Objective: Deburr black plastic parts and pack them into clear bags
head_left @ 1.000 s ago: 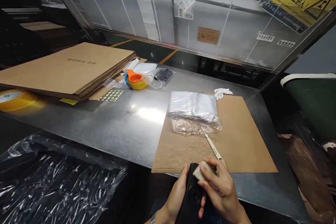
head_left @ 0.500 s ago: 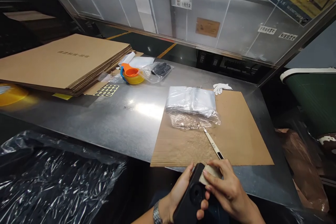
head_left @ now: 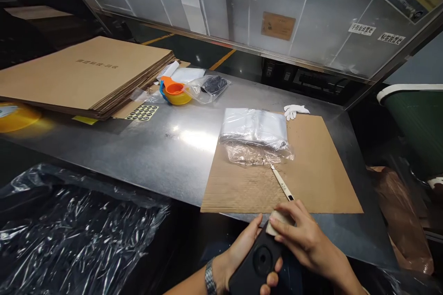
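My left hand [head_left: 238,256] is wrapped around a black plastic part [head_left: 254,265] with a round recess and a small hole in it. Between the fingertips of my right hand [head_left: 306,235] is a small off-white block [head_left: 278,222], pressed to the upper end of the black part. Just beyond my hands, a white-handled craft knife [head_left: 282,184] marked A26 lies on a cardboard sheet [head_left: 321,170]. The knife's tip points at a pack of clear plastic bags [head_left: 254,128] on the same sheet.
A white glove [head_left: 296,111] lies at the sheet's back edge. Further left on the metal table [head_left: 166,161] are tape rolls [head_left: 176,94], a bagged black part [head_left: 213,84], a sticker sheet [head_left: 142,112] and stacked cardboard [head_left: 86,73]. Black plastic film [head_left: 76,230] covers something at front left.
The off-white block has shifted slightly up along the black part's end, and more of the round recess shows. The whole view has tilted down a little. Both grips stay the same.
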Motion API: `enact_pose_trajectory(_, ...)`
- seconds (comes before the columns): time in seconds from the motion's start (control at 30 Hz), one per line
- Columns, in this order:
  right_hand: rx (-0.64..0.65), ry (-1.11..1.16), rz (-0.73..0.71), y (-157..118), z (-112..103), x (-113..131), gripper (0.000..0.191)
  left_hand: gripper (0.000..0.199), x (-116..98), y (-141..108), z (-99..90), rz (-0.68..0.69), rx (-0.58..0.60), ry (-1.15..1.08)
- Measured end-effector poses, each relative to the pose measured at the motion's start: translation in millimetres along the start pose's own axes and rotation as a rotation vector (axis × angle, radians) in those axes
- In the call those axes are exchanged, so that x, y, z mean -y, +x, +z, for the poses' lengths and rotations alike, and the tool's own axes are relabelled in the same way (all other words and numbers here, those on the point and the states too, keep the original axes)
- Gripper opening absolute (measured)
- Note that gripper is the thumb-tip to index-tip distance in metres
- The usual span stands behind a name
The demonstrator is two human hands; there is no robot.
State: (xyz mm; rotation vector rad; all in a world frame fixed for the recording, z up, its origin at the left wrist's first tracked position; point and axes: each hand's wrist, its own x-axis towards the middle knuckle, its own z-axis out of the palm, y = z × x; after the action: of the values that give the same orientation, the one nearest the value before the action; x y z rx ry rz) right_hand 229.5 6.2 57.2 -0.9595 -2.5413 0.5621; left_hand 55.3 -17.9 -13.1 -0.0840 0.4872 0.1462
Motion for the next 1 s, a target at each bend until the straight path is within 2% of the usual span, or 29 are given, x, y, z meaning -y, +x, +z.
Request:
enact_pose_trajectory(0.07,-0.016,-0.001,0.047,0,1,-4,0.032,0.075,-1,2,3.9,0.086,-0.051,0.022)
enact_pose_trajectory(0.2,-0.076,-0.053,0.189,6,11,-1,0.028,0.069,-3,3,14.5,0.459,-0.26,0.18)
enact_pose_trajectory(0.27,-0.111,-0.107,0.229,11,21,6,0.028,0.061,-6,3,15.5,0.549,-0.329,0.201)
enact_pose_trajectory(0.37,-0.163,-0.154,0.217,19,38,23,0.024,0.056,-14,1,11.3,0.572,-0.271,0.014)
enact_pose_trajectory(0.47,-0.238,-0.156,0.124,22,51,42,0.025,0.058,-23,-3,7.6,0.55,-0.194,-0.168)
enact_pose_trajectory(0.6,-0.304,-0.174,-0.026,16,61,52,0.024,0.057,-29,-5,9.5,0.566,-0.246,-0.162)
enact_pose_trajectory(0.67,-0.331,-0.153,-0.013,10,65,50,0.025,0.057,-28,-3,12.0,0.569,-0.258,-0.181)
enact_pose_trajectory(0.77,-0.369,-0.087,0.01,-2,71,46,0.03,0.052,-26,0,15.3,0.536,-0.206,-0.259)
enact_pose_trajectory(0.87,-0.414,0.004,0.073,-15,74,40,0.036,0.039,-28,-1,16.4,0.513,-0.094,-0.327)
enact_pose_trajectory(1.0,-0.437,0.058,0.17,-26,70,33,0.041,0.033,-33,-4,13.9,0.562,0.02,-0.432)
